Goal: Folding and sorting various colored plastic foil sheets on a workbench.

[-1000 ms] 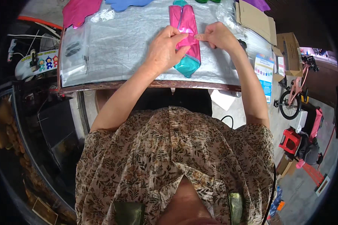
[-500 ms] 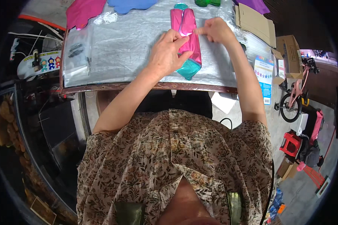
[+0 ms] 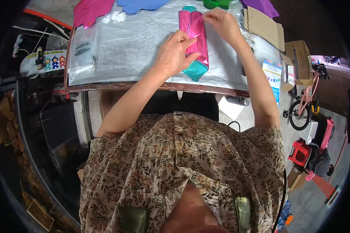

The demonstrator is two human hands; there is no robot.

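A shiny pink and teal foil piece [image 3: 198, 33], which looks like a flat foil balloon, lies folded into a long strip on the table. Its pink sides meet along a lengthwise seam, and teal shows at both ends. My left hand [image 3: 173, 54] presses on the strip's middle and lower part, with thumb and index finger apart. Beside the strip's far right corner is my right hand [image 3: 223, 25], its fingertips drawn together. Whether they pinch the foil's edge or only touch beside it, I cannot tell.
Silvery sheeting covers the table [image 3: 124, 50]. Clear plastic bags [image 3: 81, 54] lie at the left, and white string [image 3: 114, 17] near a pink foil piece [image 3: 91, 11] and a blue one [image 3: 140, 4]. Flat cardboard [image 3: 264, 27] and a printed card [image 3: 272, 75] lie at the right edge.
My right hand has moved away from me along the foil strip's right side, up to its far corner. My left hand stays pressed on the strip.
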